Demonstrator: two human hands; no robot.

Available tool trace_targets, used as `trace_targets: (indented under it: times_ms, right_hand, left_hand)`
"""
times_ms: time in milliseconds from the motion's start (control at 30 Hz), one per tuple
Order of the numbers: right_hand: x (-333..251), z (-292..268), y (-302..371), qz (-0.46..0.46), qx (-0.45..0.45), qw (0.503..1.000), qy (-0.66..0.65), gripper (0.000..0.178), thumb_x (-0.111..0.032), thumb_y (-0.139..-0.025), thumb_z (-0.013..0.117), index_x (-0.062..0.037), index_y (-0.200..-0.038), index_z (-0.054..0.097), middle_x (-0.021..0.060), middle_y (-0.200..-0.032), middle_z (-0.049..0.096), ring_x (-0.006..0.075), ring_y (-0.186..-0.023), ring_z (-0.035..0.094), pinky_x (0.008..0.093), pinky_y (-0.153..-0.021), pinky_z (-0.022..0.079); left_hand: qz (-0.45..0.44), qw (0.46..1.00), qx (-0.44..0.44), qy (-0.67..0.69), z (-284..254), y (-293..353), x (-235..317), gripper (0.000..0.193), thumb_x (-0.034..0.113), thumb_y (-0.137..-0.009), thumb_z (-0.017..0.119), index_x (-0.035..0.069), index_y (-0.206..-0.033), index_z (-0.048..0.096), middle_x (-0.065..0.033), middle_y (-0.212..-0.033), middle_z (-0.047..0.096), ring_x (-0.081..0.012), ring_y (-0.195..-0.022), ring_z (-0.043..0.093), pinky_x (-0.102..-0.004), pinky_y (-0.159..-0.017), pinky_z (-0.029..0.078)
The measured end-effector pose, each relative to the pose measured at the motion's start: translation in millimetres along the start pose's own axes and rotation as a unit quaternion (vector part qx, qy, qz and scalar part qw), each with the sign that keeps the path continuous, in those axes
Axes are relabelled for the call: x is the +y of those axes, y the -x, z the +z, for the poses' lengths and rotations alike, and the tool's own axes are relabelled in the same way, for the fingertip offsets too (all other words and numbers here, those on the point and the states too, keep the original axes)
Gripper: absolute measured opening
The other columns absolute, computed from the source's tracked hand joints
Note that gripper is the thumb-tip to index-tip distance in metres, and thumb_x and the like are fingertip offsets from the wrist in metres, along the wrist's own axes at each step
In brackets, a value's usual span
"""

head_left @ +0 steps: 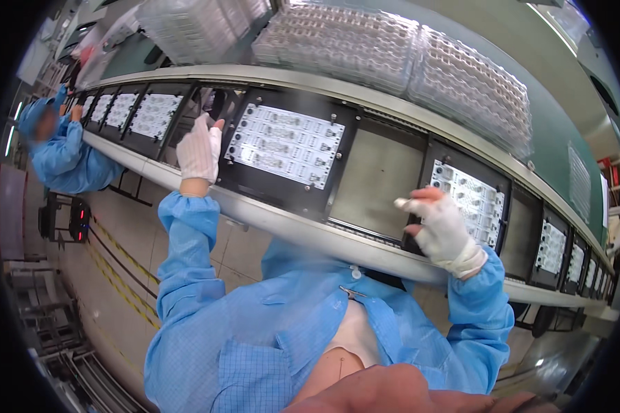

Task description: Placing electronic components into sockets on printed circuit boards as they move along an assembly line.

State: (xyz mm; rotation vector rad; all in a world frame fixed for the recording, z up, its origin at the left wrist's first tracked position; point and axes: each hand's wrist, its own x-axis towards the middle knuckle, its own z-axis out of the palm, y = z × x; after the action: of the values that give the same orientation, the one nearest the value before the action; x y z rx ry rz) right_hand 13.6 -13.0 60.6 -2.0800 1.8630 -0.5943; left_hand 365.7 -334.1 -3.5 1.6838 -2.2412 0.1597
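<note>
Both my hands wear white gloves with some fingertips bare. My left hand point(200, 150) is at the left edge of a black carrier plate point(282, 195), fingers stretched out and thumb slightly apart. I cannot tell whether it presses on the plate. A white circuit board panel point(284, 144) lies on that plate, with small dark posts around it. My right hand point(446, 230) hovers over the near left corner of another black carrier plate point(430, 153), fingers half bent and thumb apart, with no object visible between them. It partly covers the white circuit board panel point(472, 195) there.
The conveyor's metal front rail point(282, 219) runs across before me. More carriers with white boards point(156, 115) stand along the line on both sides. Stacked clear plastic trays point(337, 48) sit on the green bench behind. A person in blue point(65, 155) works at the far left.
</note>
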Motion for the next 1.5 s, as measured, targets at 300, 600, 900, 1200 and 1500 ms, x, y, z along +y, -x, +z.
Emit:
trace_targets:
  times_ms: [300,600,900,1200,1500]
  right_hand:
    - [14.5,22.3,-1.3,-0.012,-0.042,0.995,0.084,0.029,-0.021,-0.087,0.072,-0.0082,-0.112,0.07,0.0142,-0.072,0.066,0.0333,-0.078,0.066,0.0431,-0.092,0.052]
    - [57.0,1.9,66.2,0.146,-0.044,0.973,0.174,0.025,-0.021,-0.085,0.071,-0.0058,-0.105,0.071,0.0173,-0.076,0.07,0.0387,-0.08,0.068,0.047,-0.082,0.053]
    - [55.9,-26.6,63.3,0.192,-0.041,0.978,0.078,0.025,-0.017,-0.09,0.068,-0.0065,-0.113,0.068,0.0195,-0.101,0.072,0.042,-0.093,0.067,0.049,-0.08,0.054]
    - [141.2,-106.5,8.0,0.225,0.242,0.926,0.184,0.044,0.0,-0.087,0.052,-0.0115,-0.127,0.065,0.0115,-0.089,0.07,0.0271,-0.083,0.066,0.041,-0.081,0.053]
    - [240.9,-121.4,-35.5,0.307,0.213,0.866,0.332,0.038,-0.013,-0.087,0.059,-0.0114,-0.125,0.065,0.0161,-0.096,0.071,0.0342,-0.096,0.068,0.0455,-0.087,0.054]
  left_hand:
    - [0.106,0.989,-0.007,0.105,-1.6,16.6,11.6,0.035,0.032,-0.1,0.06,0.005,-0.122,0.058,-0.0249,-0.076,0.067,-0.0431,-0.071,0.066,-0.0527,-0.062,0.049]
    - [0.248,0.95,-0.138,0.131,-22.9,15.0,77.9,0.04,0.02,-0.092,0.068,0.007,-0.128,0.058,-0.0199,-0.069,0.065,-0.0379,-0.067,0.067,-0.0474,-0.061,0.052]
    - [0.381,0.903,0.091,0.177,37.2,-188.7,81.7,0.046,0.002,-0.086,0.056,0.016,-0.129,0.062,-0.018,-0.089,0.067,-0.0365,-0.087,0.066,-0.0466,-0.079,0.054]
    - [0.36,0.91,-0.052,0.202,5.0,-215.0,83.2,0.05,-0.006,-0.078,0.058,0.014,-0.123,0.065,-0.0119,-0.082,0.066,-0.0325,-0.087,0.065,-0.042,-0.082,0.053]
    - [0.329,0.856,-0.119,0.381,-47.1,-134.5,103.2,0.053,-0.007,-0.081,0.051,0.009,-0.129,0.063,-0.0081,-0.089,0.061,-0.019,-0.084,0.06,-0.0308,-0.083,0.051]
